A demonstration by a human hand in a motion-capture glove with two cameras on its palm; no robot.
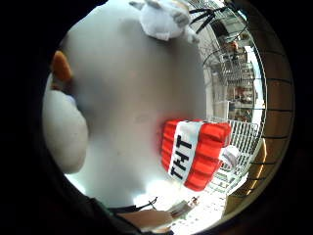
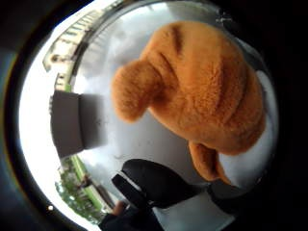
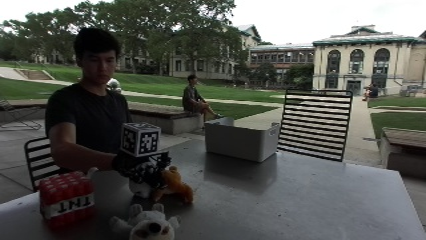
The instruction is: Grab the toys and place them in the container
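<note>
My gloved right hand [image 3: 143, 171] is down on an orange and white plush toy [image 3: 174, 186] at the near left of the grey table [image 3: 299, 200], with its fingers curled round the toy's body. The orange plush [image 2: 202, 86] fills the thumb side palm view, and a black gloved thumb [image 2: 156, 183] lies beside it. I cannot tell whether the toy is lifted off the table. A red TNT block plush [image 3: 66, 199] [image 1: 195, 152] stands left of my hand. In front of it lies a white plush animal [image 3: 148, 226] [image 1: 164, 18]. The light grey container [image 3: 241, 139] [image 2: 72, 122] stands open further back.
A black slatted chair [image 3: 316, 124] stands behind the table on the far side, to the right of the container. Another chair [image 3: 36, 155] is behind the person. The table's front edge runs close to the white plush.
</note>
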